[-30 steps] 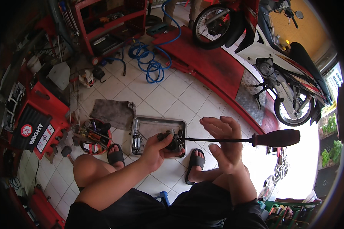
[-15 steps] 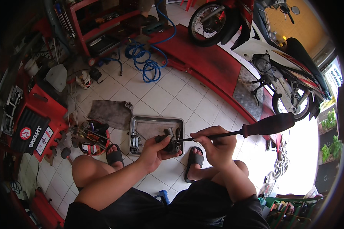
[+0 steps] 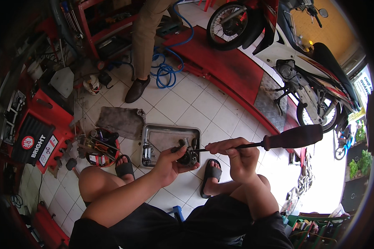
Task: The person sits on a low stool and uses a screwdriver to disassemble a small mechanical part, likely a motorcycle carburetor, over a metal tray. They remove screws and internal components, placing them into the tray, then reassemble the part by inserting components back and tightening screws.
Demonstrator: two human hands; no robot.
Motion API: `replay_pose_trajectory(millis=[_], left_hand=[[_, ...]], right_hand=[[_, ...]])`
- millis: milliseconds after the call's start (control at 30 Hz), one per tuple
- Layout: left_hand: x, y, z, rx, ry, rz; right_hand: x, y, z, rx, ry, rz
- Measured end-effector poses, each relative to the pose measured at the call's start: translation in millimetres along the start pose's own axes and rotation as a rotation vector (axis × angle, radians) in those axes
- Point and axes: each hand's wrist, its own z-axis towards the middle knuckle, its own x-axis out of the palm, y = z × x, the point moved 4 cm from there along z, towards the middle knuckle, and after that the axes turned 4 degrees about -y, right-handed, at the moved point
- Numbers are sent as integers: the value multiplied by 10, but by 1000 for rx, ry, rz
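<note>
My left hand (image 3: 168, 167) is closed around a small dark metal carburetor (image 3: 188, 155), thumb on top, above the metal tray (image 3: 174, 127). From the right comes a long screwdriver (image 3: 293, 137) with a dark red handle, lying nearly level. My right hand (image 3: 242, 159) pinches its shaft between thumb and fingers, well ahead of the handle. The shaft's tip meets the carburetor's right side; the exact contact point is too small to make out. Inside the tray, a shiny metal part (image 3: 148, 152) lies along the left side.
A grey cloth (image 3: 119, 122) lies behind the tray, left. A red tub of tools (image 3: 102, 159) stands by my left foot. Beyond are a blue hose (image 3: 166, 74), a red lift ramp (image 3: 220, 62) bearing a motorcycle (image 3: 289, 70), and another person's leg (image 3: 143, 45).
Another person's leg has stepped into view at the back, in front of the blue hose. My right hand's fingers have shifted slightly on the shaft, and the carburetor has turned a little.
</note>
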Motion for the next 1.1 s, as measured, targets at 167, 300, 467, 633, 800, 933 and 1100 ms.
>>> replay_pose_trajectory(millis=[167,300,467,633,800,933,1100], left_hand=[[-9,-43,14,74,24,8],[27,-69,-29,161,27,-3],[-4,-98,-41,180,44,32],[41,-205,-87,189,71,73],[39,-283,-94,215,53,151],[113,-269,-122,254,29,134],[134,-281,-109,270,65,114]], right_hand=[[15,-13,-77,79,-196,31],[38,-11,-138,-3,-252,38],[47,-24,-139,25,-282,76],[29,6,-39,-77,-113,153],[-14,81,14,-136,-11,78],[8,30,-53,-176,-96,84],[27,24,-102,-149,-195,150]])
